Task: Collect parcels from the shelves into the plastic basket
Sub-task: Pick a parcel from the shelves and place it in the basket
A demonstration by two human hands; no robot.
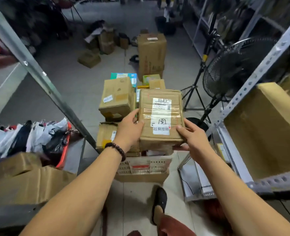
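Parcel (160,116) sits between both your hands: left hand (129,128) curls round its left edge, right hand (194,135) grips its near right corner. You're holding it over the cardboard boxes (117,97) heaped in the plastic basket (159,165), toward its near edge.

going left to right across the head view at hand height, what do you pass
From the left: red bin of bagged parcels → left hand → held cardboard parcel → right hand → large cardboard box on the right shelf.
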